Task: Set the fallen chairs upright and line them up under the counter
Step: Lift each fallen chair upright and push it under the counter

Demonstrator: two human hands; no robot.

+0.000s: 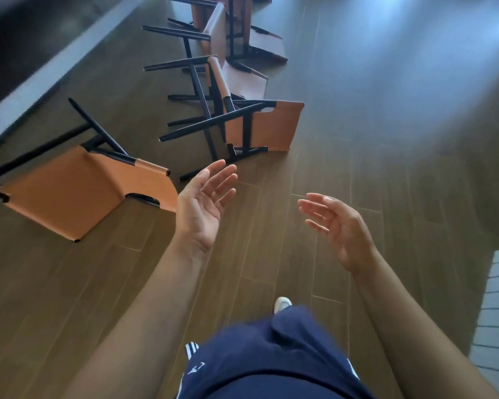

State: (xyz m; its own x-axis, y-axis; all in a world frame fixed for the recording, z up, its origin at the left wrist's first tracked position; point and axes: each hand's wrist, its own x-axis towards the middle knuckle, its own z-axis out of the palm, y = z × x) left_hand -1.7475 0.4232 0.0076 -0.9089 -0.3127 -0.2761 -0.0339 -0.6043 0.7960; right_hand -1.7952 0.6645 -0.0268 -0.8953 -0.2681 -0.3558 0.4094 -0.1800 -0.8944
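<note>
Fallen chairs: none upright, none under counter; whole task left, by look of it. Counter edge (41, 79) at far left, grey strip running away. Near-left chair (84, 191) lies on floor just beside it: tan leather seat and back, black legs pointing toward counter. Middle: second chair (265, 125) tipped over, legs crossing those of third chair (242, 79) behind; more lie in row farther off, count unclear. Left hand (202, 203) spread, palm up, empty, beside near-left chair's back. Right hand (337, 226) likewise spread, empty, well apart from any chair.
</note>
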